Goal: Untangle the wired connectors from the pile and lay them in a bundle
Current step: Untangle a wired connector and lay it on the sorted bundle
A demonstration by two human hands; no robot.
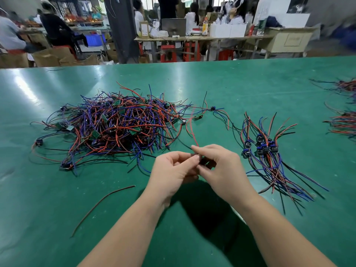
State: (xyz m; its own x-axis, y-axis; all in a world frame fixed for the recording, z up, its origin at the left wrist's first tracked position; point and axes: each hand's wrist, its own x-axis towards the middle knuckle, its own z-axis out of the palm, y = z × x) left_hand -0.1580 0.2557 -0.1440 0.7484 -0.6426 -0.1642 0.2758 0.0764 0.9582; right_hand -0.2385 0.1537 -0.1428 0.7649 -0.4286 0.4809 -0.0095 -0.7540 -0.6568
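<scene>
— What have you got hold of?

— One wired connector (205, 162), a small dark piece. My left hand (173, 168) and my right hand (218, 167) meet over it above the tabletop (57, 209). The fingers of both curl in and pinch it between them (my fingertips hide most of it).

— And its wires?

— A red lead (193, 132) rises from my right thumb and forefinger and runs away from me. A black lead (183, 143) goes off ahead and to the left, towards the pile (119, 122).

— Where does that pile sit?

— Ahead of my left hand and out to its left. It is a tangle of red, blue, purple and black wires, with small green boards and dark connectors among them. Whether my leads are free of it I cannot tell.

— The bundle?

— The bundle (269, 157) lies just to the right of my right hand. Its connectors are clustered together, and its wires fan out both towards me and away. More bundles (342, 124) lie well beyond it, far right and blurred.

— Anything else?

— One loose wire (102, 206), dark red, lies to the left of my left forearm, apart from the pile.
</scene>
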